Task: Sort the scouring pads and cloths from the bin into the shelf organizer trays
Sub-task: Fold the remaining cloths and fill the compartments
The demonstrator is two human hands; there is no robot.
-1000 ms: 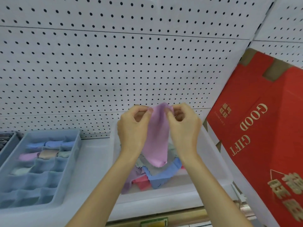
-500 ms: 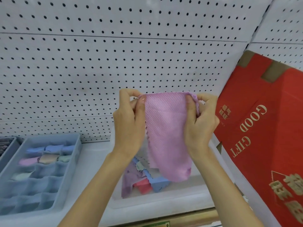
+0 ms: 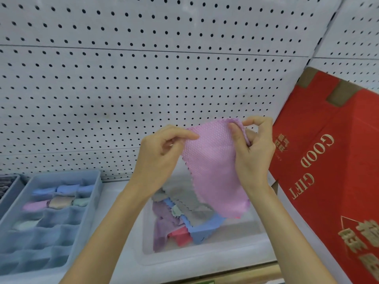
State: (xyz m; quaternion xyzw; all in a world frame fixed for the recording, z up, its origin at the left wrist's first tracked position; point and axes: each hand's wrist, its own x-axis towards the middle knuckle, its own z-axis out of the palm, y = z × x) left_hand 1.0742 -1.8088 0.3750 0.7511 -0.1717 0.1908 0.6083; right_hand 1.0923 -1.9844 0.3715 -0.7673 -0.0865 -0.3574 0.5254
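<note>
While both of my hands pinch its top edge, the pink cloth (image 3: pixel 215 165) hangs in the air above the clear bin (image 3: pixel 205 257), its lower end drooping toward the pile inside. My left hand (image 3: pixel 162 152) pinches the upper left corner between thumb and forefinger. My right hand (image 3: pixel 254 152) grips the upper right corner, thumb in front and fingers curled behind.

It looks very light and quite limp, and it sags wherever I do not hold it. The dimpled weave should give my fingertips good purchase, so I expect no slipping, and nothing about it seems fragile. The corners and the zigzag-cut edges are the natural places to hold. I judge it needs folding or rolling small before it fits a compartment.

Below it in the bin lie a grey cloth (image 3: pixel 184 191), a blue cloth (image 3: pixel 205 228), a purple one (image 3: pixel 162 222) and a red one (image 3: pixel 180 236), overlapping loosely. To the left on the shelf stands the blue organizer tray (image 3: pixel 96 201), with rolled cloths (image 3: pixel 55 189) in its far rows. A second tray (image 3: pixel 8 189) shows at the left edge. A red box (image 3: pixel 328 160) leans just beside my right hand and crowds that side. The white pegboard (image 3: pixel 143 78) closes the far side. Going left to the tray, only my own left forearm crosses the path.
</note>
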